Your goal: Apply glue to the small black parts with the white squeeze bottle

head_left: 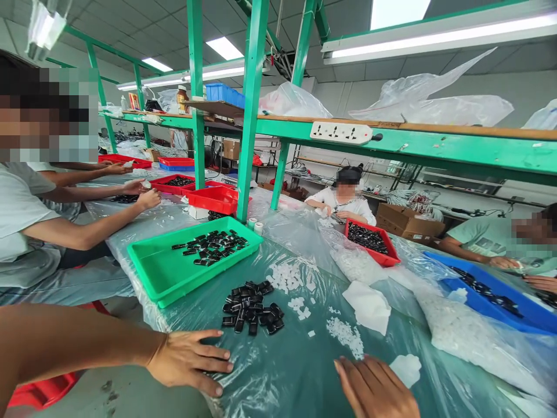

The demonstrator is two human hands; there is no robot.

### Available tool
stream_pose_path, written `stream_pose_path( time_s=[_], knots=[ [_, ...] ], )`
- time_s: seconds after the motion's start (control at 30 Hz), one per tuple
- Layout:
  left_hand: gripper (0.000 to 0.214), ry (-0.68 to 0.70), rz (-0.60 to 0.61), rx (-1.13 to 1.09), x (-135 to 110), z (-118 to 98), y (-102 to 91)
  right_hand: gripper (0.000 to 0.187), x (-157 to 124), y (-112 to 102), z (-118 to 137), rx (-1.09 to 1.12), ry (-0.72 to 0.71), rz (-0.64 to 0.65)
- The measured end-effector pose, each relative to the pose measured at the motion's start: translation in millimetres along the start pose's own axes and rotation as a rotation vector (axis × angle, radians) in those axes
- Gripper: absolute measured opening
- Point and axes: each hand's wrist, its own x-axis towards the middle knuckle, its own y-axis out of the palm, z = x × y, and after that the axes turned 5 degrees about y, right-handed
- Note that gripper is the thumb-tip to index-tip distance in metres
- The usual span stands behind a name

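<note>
My left hand (pixel 189 361) lies flat on the plastic-covered table, fingers spread and holding nothing. Just beyond its fingertips is a pile of small black rectangular pieces (pixel 250 307). My right hand (pixel 376 389) rests on the table at the lower right, back upward and fingers stretched out; part of it is cut off by the frame. Close to its fingertips lies a heap of tiny white bits (pixel 346 337). Larger white pieces (pixel 285 277) are scattered behind the black pile. A green tray (pixel 159 261) at the left holds more black pieces.
A green metal frame post (pixel 251 116) rises from the table, carrying a shelf with a power strip (pixel 340 133). Red tray (pixel 394 255) and blue tray (pixel 537 319) stand right, near a bag of white pieces (pixel 474 337). Co-workers sit around the table.
</note>
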Motion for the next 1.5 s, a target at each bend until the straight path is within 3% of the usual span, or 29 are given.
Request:
stream_pose_path(
  time_s=[0.07, 0.1, 0.3, 0.37, 0.47, 0.5, 0.63, 0.73, 0.83, 1.03, 1.13, 1.23, 1.4, 1.47, 1.5],
  knots=[
    [0.058, 0.003, 0.001, 0.046, 0.6, 0.1, 3.9, 0.025, 0.2, 4.6, 6.4, 0.057, -0.009, 0.020],
    [0.057, 0.011, 0.009, 0.079, 0.9, 0.3, 5.3, 0.034, -0.3, 7.8, 11.0, 0.090, 0.098, -0.035],
    [0.048, 0.071, 0.069, 0.250, 2.8, 3.7, 12.4, 0.029, 1.1, 15.2, 36.3, 0.130, 0.061, -0.034],
    [0.046, 0.063, 0.029, 0.269, 1.7, 5.6, 20.5, 0.027, 4.8, 10.9, 38.9, 0.118, 0.050, -0.012],
    [0.044, 0.016, -0.126, 0.286, -1.4, 8.3, 33.4, 0.023, 8.7, 4.6, 38.9, 0.080, 0.025, 0.003],
    [0.045, 0.006, -0.121, 0.296, -2.3, 9.2, 35.5, 0.024, 9.1, 3.5, 38.4, 0.068, 0.023, 0.007],
    [0.052, 0.042, 0.120, 0.352, -3.2, 12.0, 28.1, 0.027, 8.1, 3.1, 34.7, 0.024, 0.026, 0.039],
    [0.054, 0.070, 0.161, 0.373, -1.7, 12.5, 19.3, 0.031, 7.7, 3.2, 30.3, -0.001, 0.037, 0.061],
    [0.054, 0.068, 0.098, 0.354, -1.1, 10.8, 19.7, 0.034, 8.0, 2.4, 27.3, -0.015, 0.059, 0.089],
    [0.043, 0.009, -0.108, 0.332, -2.5, 7.5, 38.9, 0.041, 7.9, 4.4, 29.1, -0.003, 0.059, 0.147],
    [0.040, -0.005, -0.144, 0.323, -2.5, 7.6, 44.1, 0.052, 6.3, 7.8, 30.6, 0.027, 0.073, 0.180],
    [0.050, -0.021, -0.151, 0.257, -0.2, 2.9, 37.9, 0.062, 4.1, 11.4, 36.7, 0.077, 0.099, 0.213],
    [0.059, -0.055, -0.154, 0.158, 28.1, -25.2, 5.6, 0.076, 3.8, 15.4, 66.2, 0.231, 0.076, 0.318],
    [0.049, -0.105, -0.210, 0.097, 56.0, -38.3, -0.3, 0.068, 6.0, 14.9, 79.3, 0.374, 0.003, 0.469],
    [0.043, -0.133, -0.265, 0.041, 73.4, -43.3, 2.1, 0.054, 7.4, 13.8, 84.6, 0.432, -0.031, 0.542]
  ],
)
